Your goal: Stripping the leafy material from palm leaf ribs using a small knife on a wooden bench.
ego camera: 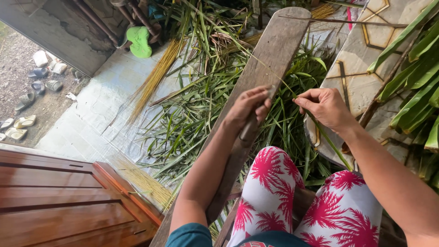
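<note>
My left hand (249, 110) grips a knife (256, 121) by its handle, the blade pressed against a long weathered wooden plank (279, 50) that slopes up from my lap. My right hand (324, 107) pinches a thin green leaf strip (327, 139) that runs from the blade across to my fingers and on down toward my knee. My knees in pink-and-white patterned trousers (270, 183) show at the bottom.
A heap of cut green leaves (196, 110) covers the tiled floor (100, 114). Bundles of yellow leaf ribs (153, 82) lie on it. A wooden door (59, 196) is at lower left, several sandals (27, 121) outside, leafy fronds (414, 87) at right.
</note>
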